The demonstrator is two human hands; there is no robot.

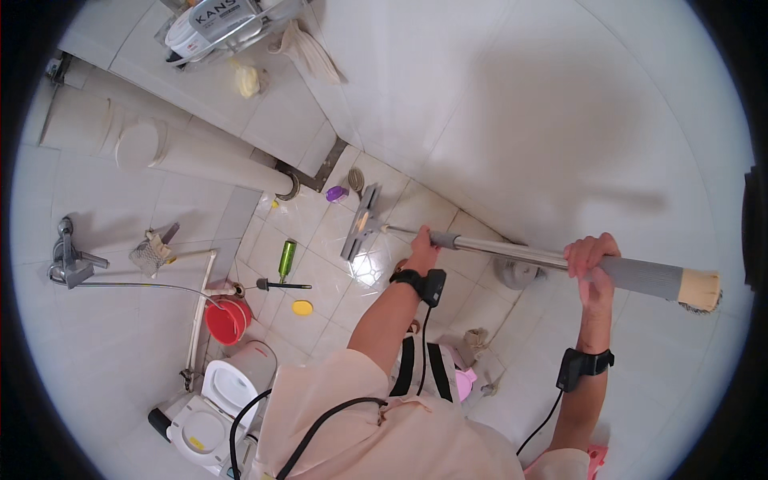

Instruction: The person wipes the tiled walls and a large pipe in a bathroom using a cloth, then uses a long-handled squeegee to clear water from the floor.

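Note:
A long-handled mop (512, 252) with a steel pole slants across the view, its narrow grey head (362, 222) down at the tiled floor. My left hand (422, 251) is closed round the lower part of the pole, beside a grey collar. Farther up, my right hand (592, 262) grips the pole where the thick grey sleeve begins. A beige cap (700, 290) finishes the upper end. Just beyond the mop head lie a purple item (336, 194) and a brownish oval thing (356, 179) of unclear kind. Whether the head presses on the floor is hard to tell.
Left of the mop head, a green bottle (286, 260), a black stick-like tool (288, 286) and a yellow disc (302, 307) lie on the floor. A red bucket (226, 322) and toilet (232, 388) stand left. A metal bin (514, 274) stands by the right wall.

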